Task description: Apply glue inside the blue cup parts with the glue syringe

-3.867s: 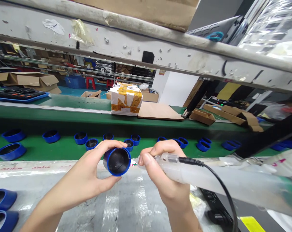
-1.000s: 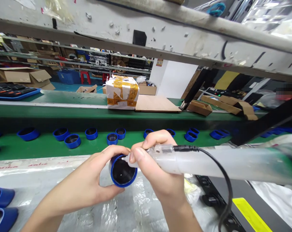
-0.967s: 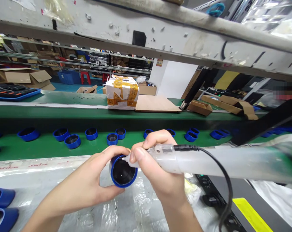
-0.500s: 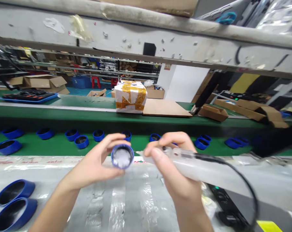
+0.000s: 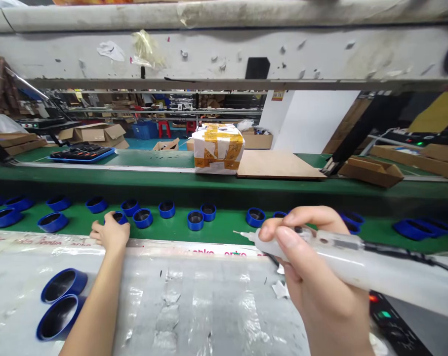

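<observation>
On the green belt, my left hand (image 5: 110,232) has its fingers closed around a small blue round cup (image 5: 119,217) with a dark inside. My right hand (image 5: 312,267) grips a thick translucent dispensing syringe (image 5: 342,257). Its thin needle tip points left over the belt's near edge, apart from any cup. A black line runs along the barrel to the right. More blue cups stand along the belt, among them one cup (image 5: 195,220) between my hands. Two larger-looking blue cups (image 5: 62,316) lie on the plastic-covered bench beside my left forearm.
A black control box (image 5: 397,321) with lit indicators sits under the syringe at right. Across the belt, a taped white box (image 5: 219,148), a flat brown board (image 5: 279,164) and a blue tray (image 5: 83,153) rest on a green ledge. A white beam (image 5: 209,54) spans overhead.
My left hand has moved left and away from the needle, from holding a blue cup in the air to a cup on the belt. The view has swung left; my right hand still holds the syringe.
</observation>
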Demonstrator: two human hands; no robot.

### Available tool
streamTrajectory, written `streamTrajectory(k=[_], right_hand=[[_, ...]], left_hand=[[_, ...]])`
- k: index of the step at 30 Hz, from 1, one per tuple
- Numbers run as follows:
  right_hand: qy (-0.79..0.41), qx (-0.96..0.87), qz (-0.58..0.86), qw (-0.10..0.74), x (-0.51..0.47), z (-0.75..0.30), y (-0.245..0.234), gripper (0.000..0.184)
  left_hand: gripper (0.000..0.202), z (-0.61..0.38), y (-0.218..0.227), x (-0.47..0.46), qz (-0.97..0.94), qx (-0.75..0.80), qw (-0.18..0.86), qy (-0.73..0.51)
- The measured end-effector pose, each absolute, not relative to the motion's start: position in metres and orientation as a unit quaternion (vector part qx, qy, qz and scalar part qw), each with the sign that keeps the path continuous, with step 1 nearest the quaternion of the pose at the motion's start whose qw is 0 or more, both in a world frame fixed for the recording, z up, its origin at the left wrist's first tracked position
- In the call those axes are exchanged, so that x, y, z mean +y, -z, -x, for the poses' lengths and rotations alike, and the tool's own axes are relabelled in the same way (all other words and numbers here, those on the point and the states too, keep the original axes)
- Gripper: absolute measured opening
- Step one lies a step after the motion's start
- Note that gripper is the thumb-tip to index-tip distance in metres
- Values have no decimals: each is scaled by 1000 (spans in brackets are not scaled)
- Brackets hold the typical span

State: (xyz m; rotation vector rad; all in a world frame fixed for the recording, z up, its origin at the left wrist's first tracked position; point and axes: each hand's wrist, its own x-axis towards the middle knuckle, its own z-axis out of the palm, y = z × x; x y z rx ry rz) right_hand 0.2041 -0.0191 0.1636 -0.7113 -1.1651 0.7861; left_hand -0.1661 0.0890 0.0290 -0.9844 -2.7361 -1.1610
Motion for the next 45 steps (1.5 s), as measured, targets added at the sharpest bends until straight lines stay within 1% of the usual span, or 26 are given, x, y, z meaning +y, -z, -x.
streamTrajectory(k=[3,7,10,15,20,23,25,27,32,33,35,37,38,42,45], right_hand=[[-375,-501,338,703,-23,-196,-165,13],[-392,-486,344,702,-29,-191,-169,16],[-394,-486,338,703,-31,-190,-171,19],[-404,-500,331,691,-32,-190,-169,16],[-392,-514,307,699,-31,-195,-166,11],[-398,-543,281,684,-26,-200,-164,10],[-395,-560,263,679,-23,-202,-162,9],[-395,-567,251,678,-21,-203,-160,8],[-394,-576,237,676,-19,-202,-156,6],[-394,-570,238,681,-18,-201,-156,7],[-397,-554,240,691,-17,-200,-155,8],[-396,-549,246,694,-14,-199,-154,9],[-392,-550,253,693,-13,-199,-153,9],[-379,-556,258,694,-10,-197,-151,16],[-363,-554,264,701,-9,-195,-150,20]], left_hand=[[51,161,-24,94,389,-856,38,338],[44,166,-24,105,463,-835,46,293],[41,172,-19,108,484,-826,49,287],[35,174,-17,106,487,-799,63,347],[31,164,-40,104,494,-735,50,462],[22,147,-60,102,513,-665,12,542],[18,127,-73,98,537,-605,-41,586],[20,102,-83,91,571,-540,-114,608],[22,33,-99,61,662,-393,-289,569],[25,21,-101,55,674,-371,-313,556],[41,4,-104,42,691,-340,-353,532],[55,-5,-107,32,702,-323,-382,507],[59,-8,-108,28,707,-318,-392,495],[66,-8,-116,16,735,-319,-384,459],[65,-8,-122,11,756,-325,-364,436]])
